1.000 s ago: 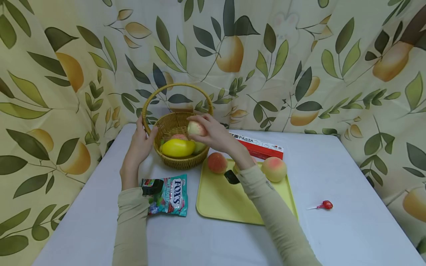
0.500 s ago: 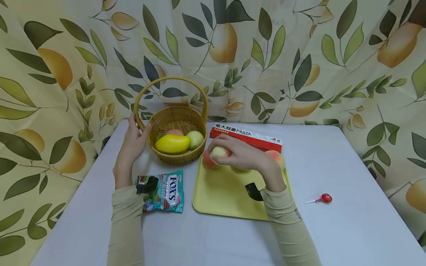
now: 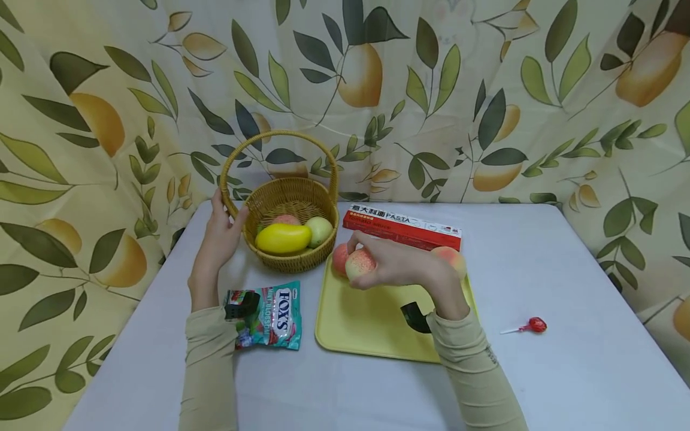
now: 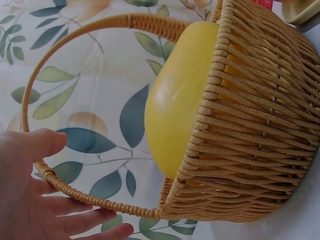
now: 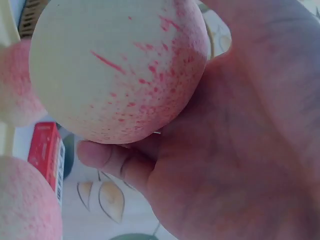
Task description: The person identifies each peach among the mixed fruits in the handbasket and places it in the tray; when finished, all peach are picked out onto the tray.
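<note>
My right hand (image 3: 396, 263) holds a pale peach with red speckles (image 3: 360, 269) over the left part of the yellow tray (image 3: 366, 335). In the right wrist view this peach (image 5: 115, 75) fills the upper middle, with fingers curled against it. A redder peach (image 3: 339, 258) sits right behind it, and another peach (image 3: 451, 258) lies at the tray's back right, partly behind the forearm. My left hand (image 3: 220, 236) is at the handle of the wicker basket (image 3: 291, 262); in the left wrist view its fingers stretch out straight behind the handle (image 4: 75, 197), thumb on the other side.
The basket contains a yellow mango-shaped fruit (image 3: 283, 238), a pale green round fruit (image 3: 319, 231) and a pinkish fruit (image 3: 286, 219). Behind the tray lies a red pasta box (image 3: 401, 227). A teal FOX'S candy bag (image 3: 280, 317) is front left, a red lollipop (image 3: 536, 325) far right.
With the peach in its grip, my right hand has moved right and toward me, from over the basket to over the tray. The left hand stays at the basket handle.
</note>
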{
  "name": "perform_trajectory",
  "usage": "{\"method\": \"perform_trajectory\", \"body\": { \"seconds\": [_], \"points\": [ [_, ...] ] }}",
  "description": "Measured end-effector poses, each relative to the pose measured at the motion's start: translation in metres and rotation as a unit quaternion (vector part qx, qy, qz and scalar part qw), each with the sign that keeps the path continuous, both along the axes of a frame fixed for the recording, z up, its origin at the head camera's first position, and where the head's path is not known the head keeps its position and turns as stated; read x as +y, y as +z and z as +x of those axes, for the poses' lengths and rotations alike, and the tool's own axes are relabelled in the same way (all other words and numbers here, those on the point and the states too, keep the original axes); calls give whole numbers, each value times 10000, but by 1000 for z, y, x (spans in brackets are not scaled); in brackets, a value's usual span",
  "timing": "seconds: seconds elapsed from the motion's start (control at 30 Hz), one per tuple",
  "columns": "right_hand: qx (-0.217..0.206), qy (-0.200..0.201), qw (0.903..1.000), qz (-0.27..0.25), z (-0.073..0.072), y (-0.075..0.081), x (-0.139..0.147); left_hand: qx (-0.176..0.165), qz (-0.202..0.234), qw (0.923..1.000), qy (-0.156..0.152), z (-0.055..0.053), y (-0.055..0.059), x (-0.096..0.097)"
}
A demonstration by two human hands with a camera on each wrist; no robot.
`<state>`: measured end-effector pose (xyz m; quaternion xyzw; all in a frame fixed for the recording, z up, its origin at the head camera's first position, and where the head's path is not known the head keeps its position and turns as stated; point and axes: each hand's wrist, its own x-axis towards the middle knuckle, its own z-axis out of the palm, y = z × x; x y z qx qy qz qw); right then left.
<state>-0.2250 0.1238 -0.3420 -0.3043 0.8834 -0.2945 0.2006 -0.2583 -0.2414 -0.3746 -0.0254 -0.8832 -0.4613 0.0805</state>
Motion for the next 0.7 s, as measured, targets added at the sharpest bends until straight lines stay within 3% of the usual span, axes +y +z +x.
{"method": "perform_trajectory", "body": {
  "seconds": [0.2, 0.33, 0.47, 0.57, 0.7],
  "points": [
    [187, 428, 9985, 297, 2, -3, -8, 14, 56, 10000, 22, 0, -1, 1],
    [-29, 176, 9968, 784, 8, -6, -11, -64, 56, 10000, -10, 1, -4, 2],
    [56, -66, 9929, 1190, 15, -9, -19, -128, -51, 9999, 37, 3, -4, 3],
    [165, -27, 9907, 1351, 18, -11, -27, -98, -82, 9999, 66, 4, -3, 2],
    [-45, -33, 9849, 1731, 22, -14, -37, -24, -84, 10000, 39, 2, 0, 2]
  ]
}}
